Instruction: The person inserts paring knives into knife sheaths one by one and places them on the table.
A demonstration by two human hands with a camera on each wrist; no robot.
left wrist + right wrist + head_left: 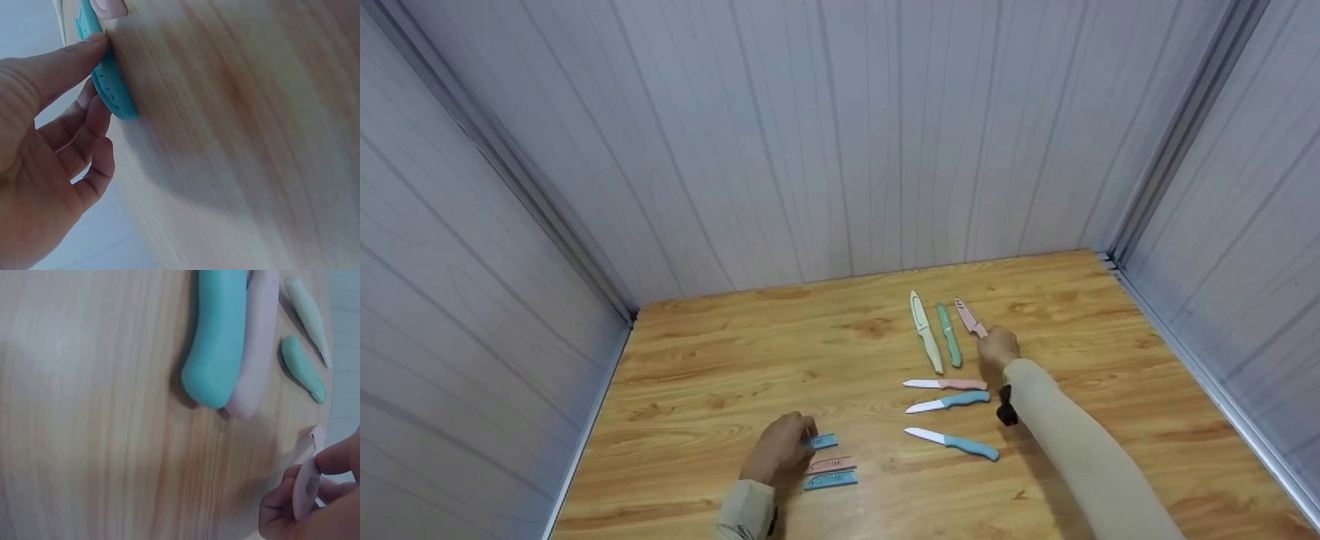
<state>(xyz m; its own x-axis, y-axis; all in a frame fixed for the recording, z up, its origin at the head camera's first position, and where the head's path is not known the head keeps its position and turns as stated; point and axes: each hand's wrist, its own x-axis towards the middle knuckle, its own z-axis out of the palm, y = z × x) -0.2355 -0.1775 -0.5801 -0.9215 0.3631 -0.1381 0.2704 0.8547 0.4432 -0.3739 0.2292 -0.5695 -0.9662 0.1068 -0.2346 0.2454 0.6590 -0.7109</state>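
Note:
In the head view my left hand (787, 446) is at a blue knife sheath (823, 441); the left wrist view shows thumb and fingers pinching that sheath (107, 79) low over the wood. Just nearer lie a pink sheath (831, 465) and another blue sheath (831, 480). Farther right, my right hand (999, 348) grips the handle of a pink sheathed knife (970, 316), its covered blade pointing to the back wall. The right wrist view shows the fingers curled round this pink handle (306, 489).
Left of the right hand lie a green sheathed knife (949, 335) and a cream sheathed knife (926, 332). Nearer are bare white-bladed knives: one pink-handled (962, 384), two blue-handled, the middle one (966, 398) and the nearest one (971, 448). Panelled walls (840, 150) enclose the wooden table (697, 390).

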